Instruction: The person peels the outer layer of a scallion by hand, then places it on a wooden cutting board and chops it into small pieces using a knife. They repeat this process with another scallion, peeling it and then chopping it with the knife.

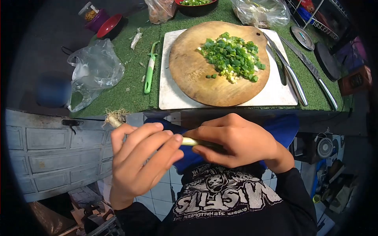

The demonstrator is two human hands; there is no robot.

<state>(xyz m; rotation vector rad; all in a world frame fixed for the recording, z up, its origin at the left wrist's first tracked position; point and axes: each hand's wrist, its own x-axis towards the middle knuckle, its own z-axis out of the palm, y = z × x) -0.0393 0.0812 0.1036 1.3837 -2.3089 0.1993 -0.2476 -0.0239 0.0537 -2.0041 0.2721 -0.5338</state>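
Observation:
A green onion (189,141) is stretched between my two hands, just in front of the table edge. Its whitish root end with stringy roots (115,118) sticks out past my left hand (143,157), which is closed around the bulb end with its fingers fairly straight. My right hand (236,141) pinches the stalk further along and hides the leafy part. Beyond my hands, chopped green onion (232,57) lies heaped on a round wooden board (189,74), which rests on a white cutting board (166,88).
Two knives lie at the right: one knife (293,78) on the white board's edge, another knife (325,88) on the green mat (136,94). A green-handled peeler (149,72) and plastic bag (98,65) are at left. Behind stand a bowl (197,8) and another bag (262,13).

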